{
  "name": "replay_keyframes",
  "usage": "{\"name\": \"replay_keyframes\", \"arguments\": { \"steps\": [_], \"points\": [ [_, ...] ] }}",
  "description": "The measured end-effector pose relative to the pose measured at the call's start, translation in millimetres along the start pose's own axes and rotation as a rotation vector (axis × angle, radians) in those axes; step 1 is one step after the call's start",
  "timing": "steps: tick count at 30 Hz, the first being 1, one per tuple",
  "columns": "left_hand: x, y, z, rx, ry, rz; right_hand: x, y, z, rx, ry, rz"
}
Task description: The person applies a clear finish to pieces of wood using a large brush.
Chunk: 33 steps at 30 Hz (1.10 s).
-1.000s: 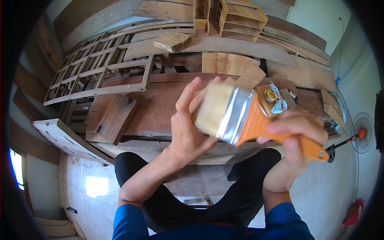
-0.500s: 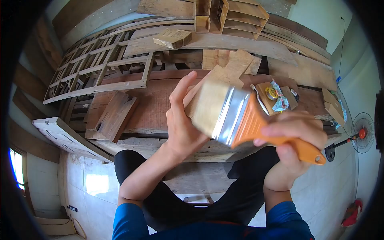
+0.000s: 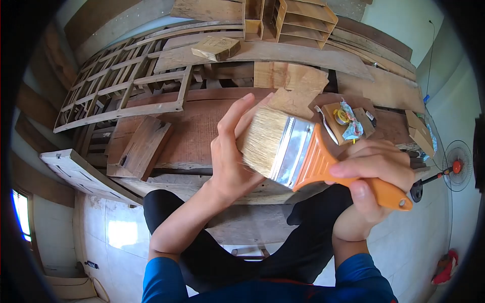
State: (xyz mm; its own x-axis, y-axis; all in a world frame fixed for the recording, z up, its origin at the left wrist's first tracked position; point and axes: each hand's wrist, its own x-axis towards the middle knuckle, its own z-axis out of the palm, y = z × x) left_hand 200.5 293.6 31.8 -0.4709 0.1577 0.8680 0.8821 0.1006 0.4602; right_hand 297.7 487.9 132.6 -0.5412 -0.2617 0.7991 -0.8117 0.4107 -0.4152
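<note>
- Right hand (image 3: 376,166) is clamped on the brush (image 3: 294,152) handle (image 3: 323,162).
- Left hand (image 3: 230,154) has fingers apart.
- Brush is raised, bristles (image 3: 261,141) beside left palm; contact unclear.
- Risk: a loosened right grip could drop it.

The left grip (image 3: 228,159) is raised near the middle, its fingers (image 3: 241,104) slightly bent and pointing to the far side. The left forearm (image 3: 192,214) comes slantwise from the near left. At the right, the right grip (image 3: 378,171) is curled inward, with its thumb (image 3: 361,196) at the near side.
</note>
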Motion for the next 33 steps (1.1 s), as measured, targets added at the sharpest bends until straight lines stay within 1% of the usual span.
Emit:
{"name": "replay_keyframes", "arguments": {
  "steps": [1, 3, 4, 5, 6, 7, 9, 10, 12, 14, 15, 16, 17, 19, 20, 21, 23, 24, 25, 28, 30, 31, 33],
  "points": [
    [2, 1, -1, 0.081, 0.011, 0.037, -1, 5, 0, -0.01, 0.033, -0.026],
    [5, 7, -5, 0.143, 0.014, 0.043, -1, 5, 15, -0.127, 0.33, 0.091],
    [5, 6, -3, 0.164, 0.025, 0.048, -1, 7, 11, -0.114, 0.279, 0.07],
    [2, 3, -1, 0.101, 0.028, 0.027, 0, 8, 7, -0.101, 0.227, 0.05],
    [1, 0, -1, 0.038, 0.029, 0.006, -1, 11, 1, -0.049, 0.104, -0.008],
    [3, 0, -2, 0.02, 0.012, 0.049, 0, 12, -4, 0.009, -0.023, -0.058],
    [4, 2, -4, 0.069, 0.003, 0.053, 1, 13, 8, -0.086, 0.217, -0.003],
    [4, 3, -4, 0.095, 0.002, 0.051, 4, 13, 21, -0.206, 0.451, 0.062],
    [6, 4, -3, 0.12, 0.022, 0.081, 5, 14, 21, -0.217, 0.463, 0.046],
    [1, 0, -1, 0.096, 0.025, 0.039, -2, 16, -3, 0.0, 0.029, -0.11],
    [1, -4, -3, 0.013, -0.01, 0.013, -1, 15, -2, -0.016, 0.053, -0.091],
    [2, -3, -4, 0.059, -0.002, 0.03, -1, 13, 0, -0.032, 0.078, -0.072],
    [4, 1, -5, 0.107, 0.009, 0.044, -4, 8, 11, -0.093, 0.265, 0.029],
    [5, 4, -2, 0.177, 0.044, 0.074, 0, 7, 13, -0.169, 0.332, 0.083],
    [5, 2, -2, 0.144, 0.039, 0.065, 2, 6, 15, -0.205, 0.364, 0.112],
    [4, 0, -2, 0.112, 0.032, 0.06, 0, 8, 2, -0.105, 0.158, 0.05],
    [4, -1, -4, -0.006, 0.013, 0.038, 0, 9, 0, -0.029, 0.103, 0.046],
    [6, 0, -6, 0.055, 0.016, 0.054, 0, 9, 0, 0.009, 0.076, 0.046],
    [8, 2, -7, 0.117, 0.022, 0.068, 1, 2, 14, -0.054, 0.289, 0.147],
    [7, 1, -6, 0.149, 0.05, 0.061, 8, 0, 14, -0.082, 0.364, 0.22],
    [5, -2, -6, 0.113, 0.059, 0.039, 4, 13, -2, 0.124, 0.026, 0.062],
    [1, -8, -6, 0.082, 0.055, 0.03, 3, 15, -2, 0.142, 0.009, 0.044],
    [2, -8, -8, 0.014, 0.044, 0.058, 4, 7, 9, 0.078, 0.143, 0.186]
  ]
}}
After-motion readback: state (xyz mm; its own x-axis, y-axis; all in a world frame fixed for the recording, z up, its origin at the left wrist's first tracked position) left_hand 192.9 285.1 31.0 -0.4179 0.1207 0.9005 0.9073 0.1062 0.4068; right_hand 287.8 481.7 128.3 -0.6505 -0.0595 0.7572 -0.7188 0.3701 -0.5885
